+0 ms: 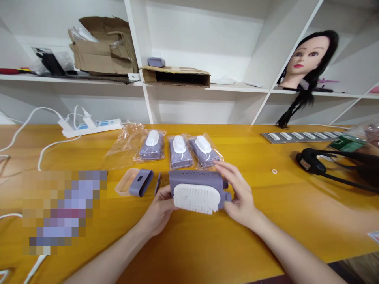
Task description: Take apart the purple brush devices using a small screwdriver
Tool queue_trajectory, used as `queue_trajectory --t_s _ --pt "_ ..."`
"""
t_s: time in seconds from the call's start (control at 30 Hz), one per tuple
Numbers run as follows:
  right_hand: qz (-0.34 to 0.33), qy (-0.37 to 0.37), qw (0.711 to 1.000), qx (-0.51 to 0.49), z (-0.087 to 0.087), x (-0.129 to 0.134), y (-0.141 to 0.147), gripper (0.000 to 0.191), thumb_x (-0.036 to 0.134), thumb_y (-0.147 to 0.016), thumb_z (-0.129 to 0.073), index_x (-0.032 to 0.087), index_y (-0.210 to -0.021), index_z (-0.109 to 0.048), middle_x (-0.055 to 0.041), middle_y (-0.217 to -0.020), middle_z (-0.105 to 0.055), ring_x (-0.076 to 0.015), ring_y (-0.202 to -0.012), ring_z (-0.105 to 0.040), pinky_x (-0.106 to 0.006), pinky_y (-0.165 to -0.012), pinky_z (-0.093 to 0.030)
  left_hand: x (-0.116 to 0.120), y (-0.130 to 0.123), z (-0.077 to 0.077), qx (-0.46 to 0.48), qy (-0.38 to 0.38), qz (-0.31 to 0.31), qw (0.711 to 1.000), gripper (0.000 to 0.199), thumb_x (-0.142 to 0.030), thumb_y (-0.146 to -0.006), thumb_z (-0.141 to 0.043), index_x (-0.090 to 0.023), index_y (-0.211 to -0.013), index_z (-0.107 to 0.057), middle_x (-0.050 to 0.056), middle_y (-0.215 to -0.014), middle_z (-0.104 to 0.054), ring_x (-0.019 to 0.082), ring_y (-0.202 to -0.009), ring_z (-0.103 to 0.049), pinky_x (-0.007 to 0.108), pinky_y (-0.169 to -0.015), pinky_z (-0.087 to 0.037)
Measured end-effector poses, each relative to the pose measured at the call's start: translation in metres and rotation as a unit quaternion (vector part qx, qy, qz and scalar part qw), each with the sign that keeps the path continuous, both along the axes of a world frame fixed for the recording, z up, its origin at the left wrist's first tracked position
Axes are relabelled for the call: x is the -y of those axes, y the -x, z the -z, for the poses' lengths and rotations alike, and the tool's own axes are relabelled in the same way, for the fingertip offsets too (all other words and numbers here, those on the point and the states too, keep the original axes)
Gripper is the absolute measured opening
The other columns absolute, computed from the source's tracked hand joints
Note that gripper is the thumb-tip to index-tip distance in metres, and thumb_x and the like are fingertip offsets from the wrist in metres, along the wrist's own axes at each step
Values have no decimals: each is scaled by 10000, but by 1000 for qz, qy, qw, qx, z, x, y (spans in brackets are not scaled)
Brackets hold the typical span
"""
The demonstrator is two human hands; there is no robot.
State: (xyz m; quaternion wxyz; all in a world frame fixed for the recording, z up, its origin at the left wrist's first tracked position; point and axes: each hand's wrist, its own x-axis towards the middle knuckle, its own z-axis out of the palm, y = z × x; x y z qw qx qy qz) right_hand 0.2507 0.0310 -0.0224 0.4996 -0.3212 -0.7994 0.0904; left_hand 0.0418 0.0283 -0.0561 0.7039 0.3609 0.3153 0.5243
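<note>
A purple-grey brush (195, 178) with white bristles (197, 198) is held above the table, its bristles turned toward me. My left hand (161, 211) is closed on its left end, with the fingers partly hidden behind it. At the right end, where two small dark knobs (227, 196) stick out, my right hand (241, 197) grips with thumb and fingers. Just left of the brush lie a purple sleeve-like part (142, 183), a peach-coloured oval tray (121, 187) and a thin dark piece (158, 183). Three purple pieces with white oval tops, one a bagged piece (181, 152), lie behind.
A white power strip (102, 127) with cables stands at the back left. Farther right are a small ring (274, 171), a black strapped item (314, 161) and a metal strip (296, 137). Shelves behind hold cardboard (103, 55) and a mannequin head (309, 59). A pixelated patch covers the left.
</note>
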Motion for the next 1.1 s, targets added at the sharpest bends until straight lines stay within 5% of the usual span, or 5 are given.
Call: queue_trajectory --t_s 0.17,0.33,0.53,0.67,1.1 --pt "8 83 986 -144 -7 -4 -8 225 141 -784 -477 244 -914 -630 -85 -1139 -510 -248 -980 -550 -388 -720 -510 -2 2 -1 12 -15 -49 999 188 -110 -527 -706 -217 -682 -712 -11 -644 -674 181 -717 -608 289 -684 -434" --pt "-113 170 979 -12 -11 -3 -6 197 219 -811 -526 228 -968 -645 -82 -1301 -486 -295 -1128 -509 -466 -919 -443 -3 1 -5 3 -15 -61 998 193 -85 -500 -709 -216 -642 -715 -5 -626 -694 223 -784 -637 324 -731 -460" --pt "-125 3 988 87 -11 6 0 266 68 -835 -442 196 -947 -646 -114 -1367 -427 -265 -1208 -476 -471 -924 -472 -5 4 -6 -24 -32 -120 992 156 -55 -521 -631 -204 -544 -670 -18 -580 -662 196 -738 -619 317 -744 -456" --pt "-40 -147 975 163 -6 7 -2 217 36 -784 -516 202 -848 -640 -85 -1444 -345 -315 -1244 -425 -511 -908 -491 -4 9 -13 42 -65 -117 990 340 -258 -654 -582 -280 -981 -675 17 -1097 -654 228 -979 -576 336 -787 -461" --pt "43 -235 957 165 -7 20 5 225 125 -735 -649 201 -946 -631 -130 -1209 -552 -272 -1062 -551 -426 -797 -557 2 -6 -9 80 64 -47 994 461 -405 -711 -665 -322 -1148 -541 -17 -1253 -577 214 -1162 -508 288 -845 -472"
